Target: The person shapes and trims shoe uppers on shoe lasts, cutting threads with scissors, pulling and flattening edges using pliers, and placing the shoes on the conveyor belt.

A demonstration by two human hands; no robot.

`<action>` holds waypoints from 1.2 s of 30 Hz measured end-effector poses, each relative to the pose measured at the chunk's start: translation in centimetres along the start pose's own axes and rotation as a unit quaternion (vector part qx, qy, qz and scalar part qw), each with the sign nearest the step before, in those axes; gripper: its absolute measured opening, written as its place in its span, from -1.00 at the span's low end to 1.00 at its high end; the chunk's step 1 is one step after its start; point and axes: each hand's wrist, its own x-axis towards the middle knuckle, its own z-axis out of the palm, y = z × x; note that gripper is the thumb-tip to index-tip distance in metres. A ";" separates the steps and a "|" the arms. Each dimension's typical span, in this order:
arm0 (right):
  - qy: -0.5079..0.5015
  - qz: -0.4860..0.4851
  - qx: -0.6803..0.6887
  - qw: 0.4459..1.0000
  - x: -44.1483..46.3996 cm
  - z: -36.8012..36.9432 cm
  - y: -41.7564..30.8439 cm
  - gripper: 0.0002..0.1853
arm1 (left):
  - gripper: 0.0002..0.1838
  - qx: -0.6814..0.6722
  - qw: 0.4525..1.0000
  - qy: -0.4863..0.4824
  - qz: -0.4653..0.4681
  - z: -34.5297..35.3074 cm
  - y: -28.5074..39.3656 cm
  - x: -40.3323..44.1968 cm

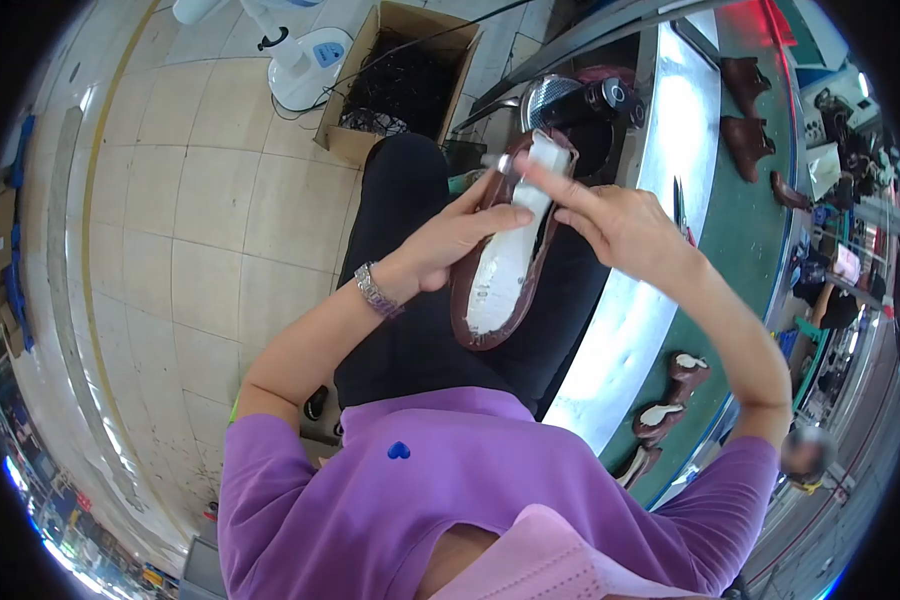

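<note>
A brown shoe upper [462, 300] with a white sole side turned up lies over my lap, its rounded end toward me. My left hand [460, 235] grips it from the left side, thumb across the white surface. Over the far end of the shoe is my right hand [610, 220], its index finger stretched toward the upper left and the other fingers bent. The fingertips there are smeared by motion, and whether they hold anything small cannot be made out.
A cardboard box [358, 148] of dark strands stands ahead on the tiled floor. To the right run a shiny metal ledge [620, 330] and a green conveyor [715, 260] with brown shoes and boots. A dark cylindrical machine part [580, 105] sits beyond my knees.
</note>
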 end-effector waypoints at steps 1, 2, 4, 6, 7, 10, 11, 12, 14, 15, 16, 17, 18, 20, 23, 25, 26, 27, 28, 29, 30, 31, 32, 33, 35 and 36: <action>-0.096 0.057 -0.042 0.993 0.1 -0.1 -0.5 -0.23 | -0.16 0.001 1.000 -0.008 -0.010 -0.3 -0.1 -0.1; -0.230 0.113 -0.136 0.957 1.3 -3.6 -3.0 -0.23 | -0.12 0.015 1.000 0.013 -0.003 0.0 0.1 -0.3; 0.015 0.007 0.043 0.999 -0.5 -1.7 -2.6 -0.23 | -0.09 0.023 0.999 -0.006 -0.021 -0.4 -0.1 -0.5; 0.128 -0.032 0.126 0.983 -0.8 -0.1 -2.3 -0.24 | -0.09 0.043 0.999 -0.024 -0.015 -0.9 -0.1 -0.4; 0.115 -0.015 0.125 0.985 -0.7 0.4 -2.4 -0.24 | -0.10 0.057 0.998 -0.032 -0.007 -1.1 -0.4 -0.6; -0.159 0.097 -0.051 0.981 -0.2 -1.7 -3.2 -0.25 | -0.16 -0.021 0.999 -0.040 0.021 -0.6 -1.5 -2.0; -0.073 0.064 0.002 0.995 -0.7 -1.6 -3.2 -0.24 | -0.18 -0.074 0.996 -0.036 0.036 -0.5 -1.8 -2.4; 0.010 0.034 0.061 0.997 -1.7 -1.2 -3.1 -0.24 | -0.24 -0.160 0.986 -0.038 -0.013 -0.8 -2.2 -2.9; 0.106 0.006 0.137 0.985 -1.8 0.1 -3.2 -0.24 | -0.25 -0.096 0.994 -0.001 0.056 0.2 -3.3 -3.1; 0.116 0.011 0.161 0.980 -1.6 1.1 -3.3 -0.25 | -0.25 -0.062 0.994 0.017 0.089 0.7 -3.8 -3.1; 0.036 0.040 0.113 0.992 -1.4 1.4 -3.2 -0.25 | -0.26 -0.026 0.995 0.058 0.083 0.6 -4.2 -2.9; -0.043 0.070 0.064 0.995 -1.4 1.6 -3.2 -0.26 | -0.26 -0.011 0.994 0.068 0.091 1.0 -4.5 -2.9; -0.083 0.083 0.036 0.992 -1.2 0.4 -3.8 -0.25 | -0.26 0.006 0.992 0.076 0.096 1.3 -4.7 -3.0; -0.021 0.029 0.052 0.998 -2.2 -0.8 -4.7 -0.23 | -0.15 -0.023 0.992 0.083 0.086 1.3 -4.6 -2.8; 0.080 -0.017 0.107 0.991 -2.1 1.0 -5.5 -0.26 | 0.04 0.084 0.994 0.006 0.066 0.2 -4.2 -3.2; -0.081 0.067 -0.023 0.994 -2.1 1.3 -5.9 -0.29 | 0.20 0.048 0.998 0.020 0.041 0.4 -4.5 -3.1; -0.057 0.048 -0.008 0.997 -2.4 1.2 -6.2 -0.27 | 0.22 0.057 0.998 0.019 0.034 0.6 -4.8 -3.5; -0.034 0.026 0.002 0.999 -2.8 0.6 -6.3 -0.25 | 0.23 0.066 0.997 0.018 0.033 0.6 -5.0 -3.5; -0.015 0.001 0.016 1.000 -3.2 0.2 -6.6 -0.23 | 0.07 0.088 0.996 0.007 0.021 0.2 -5.7 -3.8; -0.001 -0.022 0.034 0.999 -3.8 0.2 -7.2 -0.20 | -0.08 0.110 0.994 -0.004 0.011 -0.2 -6.5 -4.1; 0.056 -0.016 0.155 0.986 -4.2 1.3 -7.7 -0.17 | -0.18 0.112 0.994 -0.009 -0.013 -0.3 -6.5 -4.4; 0.037 0.002 0.098 0.995 -4.2 2.1 -7.6 -0.18 | -0.27 0.115 0.993 -0.014 -0.037 -0.3 -6.4 -4.8; 0.018 0.020 0.042 0.999 -4.3 2.9 -7.6 -0.18 | -0.48 0.124 0.992 -0.013 -0.015 0.1 -6.4 -5.0; 0.001 0.040 -0.016 0.999 -4.5 3.6 -7.6 -0.19 | -0.48 0.160 0.987 -0.014 -0.027 0.1 -6.5 -5.1; 0.025 -0.008 -0.015 1.000 -5.1 4.1 -7.5 -0.13 | -0.48 0.237 0.970 -0.020 -0.050 -0.4 -6.5 -4.8; 0.040 -0.044 -0.003 0.998 -5.6 3.5 -8.3 -0.12 | -0.51 0.002 0.999 -0.011 0.038 0.4 -7.4 -4.9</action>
